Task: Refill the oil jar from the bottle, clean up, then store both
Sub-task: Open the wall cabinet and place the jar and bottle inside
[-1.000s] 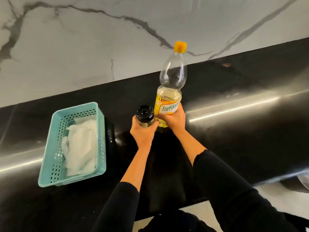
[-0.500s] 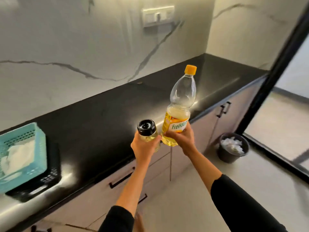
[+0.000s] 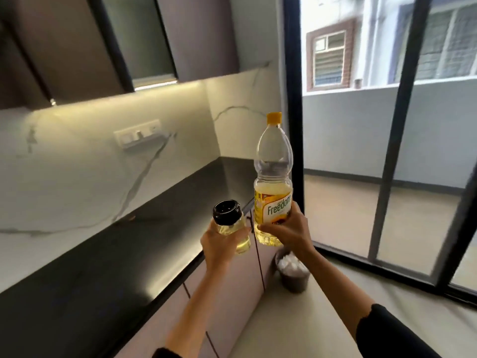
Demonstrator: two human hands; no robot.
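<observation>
My left hand (image 3: 219,244) grips a small glass oil jar (image 3: 233,226) with a black lid, filled with yellow oil. My right hand (image 3: 286,231) grips the lower part of a tall clear oil bottle (image 3: 273,177) with a yellow cap and a yellow "Freedom" label; oil fills roughly its lower third. Both are held upright side by side in the air, past the front edge of the black countertop (image 3: 116,254).
Lower cabinets (image 3: 232,293) run under the counter, upper cabinets (image 3: 77,47) above. A small dark bin (image 3: 294,275) with white paper stands on the floor by the cabinet end. A black-framed glass door (image 3: 387,151) fills the right side. A switch plate (image 3: 136,136) is on the marble wall.
Both hands lifted the jar and bottle off the counter and carried them rightward along it. My view swung up and right; the teal basket has left the frame.
</observation>
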